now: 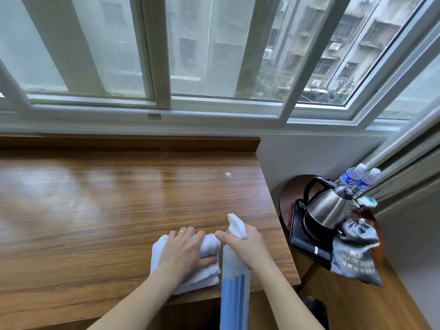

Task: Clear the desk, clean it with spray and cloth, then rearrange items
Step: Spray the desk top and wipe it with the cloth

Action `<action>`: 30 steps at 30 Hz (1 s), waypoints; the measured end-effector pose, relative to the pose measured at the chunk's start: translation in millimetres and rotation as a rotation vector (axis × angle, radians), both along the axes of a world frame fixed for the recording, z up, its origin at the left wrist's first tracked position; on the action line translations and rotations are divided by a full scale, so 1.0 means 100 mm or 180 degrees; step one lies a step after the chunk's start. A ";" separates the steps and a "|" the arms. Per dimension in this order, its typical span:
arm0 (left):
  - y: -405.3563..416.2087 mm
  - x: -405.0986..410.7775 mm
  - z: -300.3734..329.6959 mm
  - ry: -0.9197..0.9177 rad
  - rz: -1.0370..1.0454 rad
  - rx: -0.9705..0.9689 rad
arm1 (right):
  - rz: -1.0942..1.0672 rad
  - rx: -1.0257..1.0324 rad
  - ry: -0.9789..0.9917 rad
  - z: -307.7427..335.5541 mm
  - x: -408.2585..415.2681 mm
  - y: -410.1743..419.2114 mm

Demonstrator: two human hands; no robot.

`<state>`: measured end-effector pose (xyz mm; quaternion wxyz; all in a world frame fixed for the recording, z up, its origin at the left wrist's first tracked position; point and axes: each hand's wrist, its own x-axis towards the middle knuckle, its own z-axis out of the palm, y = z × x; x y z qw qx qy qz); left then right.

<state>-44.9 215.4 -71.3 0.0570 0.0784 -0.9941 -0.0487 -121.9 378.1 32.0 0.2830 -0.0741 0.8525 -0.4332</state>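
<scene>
Desk (95, 210): wood-grain top, glossy, filling the left and centre of the frame; raised back ledge along the window wall.

Cloth (190, 270): white, folded, lying on the desk near its front edge, lower centre of the frame.

Left hand (183, 251): resting palm-down on the cloth, fingers bent over its bunched far end, thumb tucked against its right side; ring (181, 232) on 1 finger.

Spray bottle (234, 289): translucent body with blue stripes, white trigger head pointing toward the upper part of the frame; held just right of the cloth, lower end past the desk's front edge.

Right hand (245, 244): wrapped round the neck of the spray bottle below the trigger head, index finger stretched left toward the cloth.

White speck (228, 174): small, on the desk top, centre right, well apart from the hands.

Side table (288, 198): round, dark wood, right of the desk. Bearing:
- 1 kettle (326, 208), steel with black handle, on a black tray (307, 241);
- 2 water bottles (357, 177), blue labels, white caps, at the back;
- 1 grey bag (354, 253) printed "HAIR DRYER", at the front right.

Window (190, 55): white frames, across the top of the frame; buildings and trees beyond.
</scene>
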 end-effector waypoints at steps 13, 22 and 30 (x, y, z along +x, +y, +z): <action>-0.37 -0.76 0.05 -0.0211 0.0523 -0.0163 | 0.0452 -0.0012 -0.0038 0.09 -0.50 0.09; -0.13 -0.46 0.05 -0.0172 0.0585 0.0184 | 0.0730 -0.0126 -0.0212 0.09 -0.72 -0.02; 0.01 -0.23 0.02 -0.0093 0.0455 0.0169 | 0.0710 -0.0028 -0.0118 0.24 -0.82 -0.23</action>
